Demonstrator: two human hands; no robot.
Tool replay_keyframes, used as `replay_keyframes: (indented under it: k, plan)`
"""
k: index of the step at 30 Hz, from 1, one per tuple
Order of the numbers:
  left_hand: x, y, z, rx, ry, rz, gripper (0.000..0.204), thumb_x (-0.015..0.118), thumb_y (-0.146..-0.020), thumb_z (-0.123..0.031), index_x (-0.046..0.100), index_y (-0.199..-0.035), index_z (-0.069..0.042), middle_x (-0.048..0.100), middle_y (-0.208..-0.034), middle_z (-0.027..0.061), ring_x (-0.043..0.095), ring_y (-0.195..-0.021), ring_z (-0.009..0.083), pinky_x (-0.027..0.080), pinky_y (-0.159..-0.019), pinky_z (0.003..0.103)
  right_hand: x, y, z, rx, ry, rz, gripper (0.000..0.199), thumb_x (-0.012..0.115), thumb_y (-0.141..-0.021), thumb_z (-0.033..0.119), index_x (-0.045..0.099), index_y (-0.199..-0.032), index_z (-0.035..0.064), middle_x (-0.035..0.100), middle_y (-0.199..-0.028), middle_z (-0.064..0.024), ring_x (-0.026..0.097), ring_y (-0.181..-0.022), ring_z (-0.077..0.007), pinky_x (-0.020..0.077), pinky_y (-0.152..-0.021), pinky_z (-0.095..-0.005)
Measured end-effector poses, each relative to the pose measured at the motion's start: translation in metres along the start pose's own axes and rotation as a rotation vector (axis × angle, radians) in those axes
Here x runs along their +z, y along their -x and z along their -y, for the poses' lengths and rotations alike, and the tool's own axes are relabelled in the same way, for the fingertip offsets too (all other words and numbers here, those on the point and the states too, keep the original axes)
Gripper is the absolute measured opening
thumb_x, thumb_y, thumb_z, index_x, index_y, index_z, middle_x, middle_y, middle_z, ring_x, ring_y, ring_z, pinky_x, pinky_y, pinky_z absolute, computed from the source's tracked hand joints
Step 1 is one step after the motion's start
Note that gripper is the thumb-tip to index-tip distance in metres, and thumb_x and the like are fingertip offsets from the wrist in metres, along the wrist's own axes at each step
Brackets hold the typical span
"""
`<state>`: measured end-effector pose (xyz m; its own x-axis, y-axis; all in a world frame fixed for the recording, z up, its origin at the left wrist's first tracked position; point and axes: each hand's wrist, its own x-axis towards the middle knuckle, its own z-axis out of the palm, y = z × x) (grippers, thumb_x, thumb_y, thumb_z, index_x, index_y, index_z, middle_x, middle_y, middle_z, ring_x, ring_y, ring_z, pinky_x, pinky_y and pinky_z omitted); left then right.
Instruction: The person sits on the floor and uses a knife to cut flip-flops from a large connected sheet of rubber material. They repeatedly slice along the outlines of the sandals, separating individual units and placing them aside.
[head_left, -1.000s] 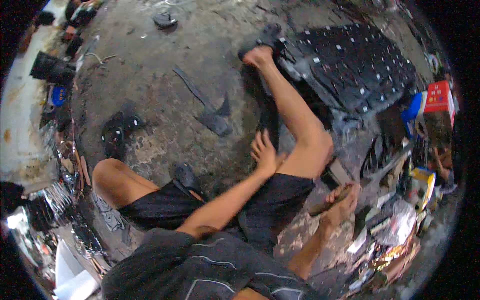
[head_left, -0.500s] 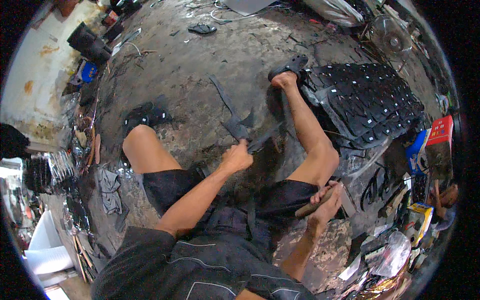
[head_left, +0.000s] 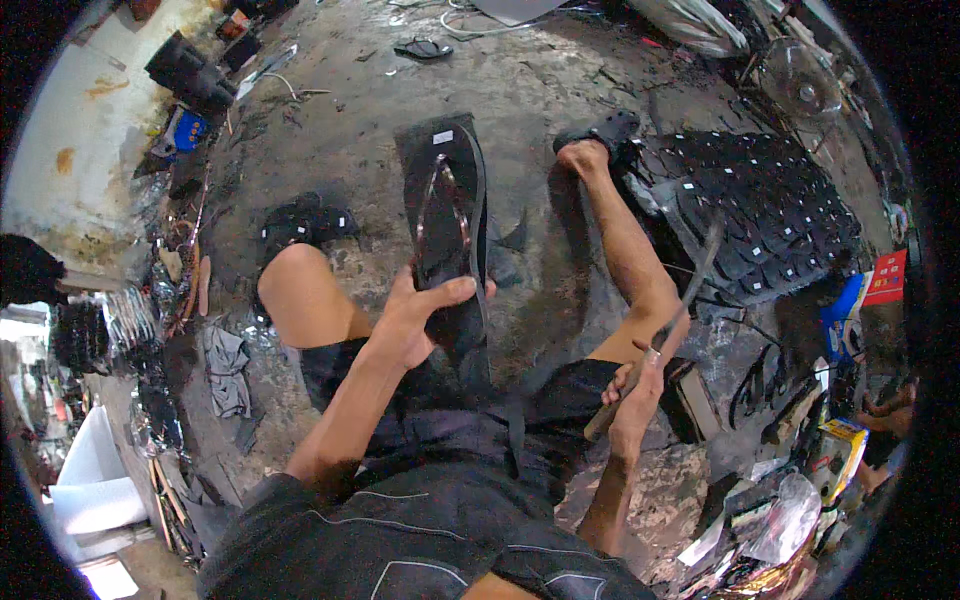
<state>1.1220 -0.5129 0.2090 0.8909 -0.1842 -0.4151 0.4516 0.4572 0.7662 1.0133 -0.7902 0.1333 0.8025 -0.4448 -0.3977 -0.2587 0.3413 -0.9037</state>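
Observation:
My left hand (head_left: 425, 315) grips a black flip-flop (head_left: 440, 230) near its heel end, with the thumb across the top of the sole. Its shiny thong strap faces up, and a small white label sits near the toe. The sole's outline is wide and squarish, and a thin edge curves along its right side. In my right hand (head_left: 635, 395) is a long knife (head_left: 690, 295), held by its wooden handle with the blade slanting up and to the right, apart from the flip-flop. Dark offcuts (head_left: 512, 235) lie on the floor right of the flip-flop.
Many black flip-flops with white labels lie in a large pile (head_left: 760, 215) at the right. Beside my right hand stands a rectangular block (head_left: 693, 400). A pair of labelled flip-flops (head_left: 300, 228) lies by my left knee; a fan (head_left: 800, 80) stands far right. Another person's hand (head_left: 890, 410) shows at the right rim.
My left hand had a dark strip of offcut in it; now it holds the flip-flop, raised in front of me. The knife has swung up, its blade now pointing away from me.

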Motion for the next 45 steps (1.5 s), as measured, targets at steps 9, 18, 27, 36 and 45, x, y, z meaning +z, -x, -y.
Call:
replay_keyframes:
  k: [9,18,27,36,45]
  plan:
    - [0.002,0.038,-0.011,0.284,-0.178,-0.423,0.035,0.071,-0.095,-0.03,0.063,-0.119,-0.005,0.065,-0.104,-0.0016,0.061,-0.094,0.0077,0.051,-0.087,0.028,0.086,0.061,0.03,-0.341,0.5,0.672,0.028,0.043,-0.107,0.028,0.059,-0.11,0.0052,0.054,-0.065,-0.0059,0.051,-0.055,-0.0169,0.0375,-0.052,-0.0303]
    - [-0.047,0.044,0.028,0.297,-0.248,-0.483,0.034,0.063,-0.1,-0.029,0.065,-0.121,-0.002,0.065,-0.117,0.0019,0.059,-0.107,0.0094,0.045,-0.098,0.028,0.064,0.076,-0.001,-0.244,0.838,0.776,0.018,0.059,-0.099,0.024,0.053,-0.105,0.008,0.062,-0.072,-0.0217,0.063,-0.068,-0.0451,0.0468,-0.058,-0.0515]
    - [-0.02,0.037,0.014,0.16,-0.089,-0.537,0.029,0.065,-0.097,-0.037,0.059,-0.101,-0.01,0.066,-0.086,0.0047,0.066,-0.072,0.0155,0.056,-0.059,0.03,0.16,0.007,-0.032,-0.616,0.773,0.524,0.032,0.064,-0.096,0.037,0.052,-0.099,0.008,0.065,-0.08,-0.0185,0.064,-0.072,-0.0433,0.0482,-0.057,-0.0493]
    - [-0.088,0.049,0.057,0.156,-0.095,-0.474,0.038,0.066,-0.096,-0.041,0.059,-0.105,-0.004,0.066,-0.084,0.0131,0.066,-0.064,0.0242,0.057,-0.056,0.037,0.241,-0.081,0.011,-0.526,0.884,0.342,0.033,0.052,-0.102,0.041,0.056,-0.1,0.0084,0.066,-0.08,-0.0228,0.063,-0.075,-0.0474,0.051,-0.063,-0.0521]
    - [-0.031,0.051,0.013,0.236,-0.988,-0.22,0.073,0.076,-0.088,-0.024,0.041,-0.144,0.006,0.053,-0.138,0.0112,0.05,-0.128,0.0243,0.035,-0.113,0.036,0.209,-0.031,0.046,-0.323,0.245,0.357,0.024,0.077,-0.09,0.026,0.072,-0.094,0.0024,0.065,-0.069,-0.0018,0.055,-0.064,-0.0048,0.0464,-0.057,-0.027]
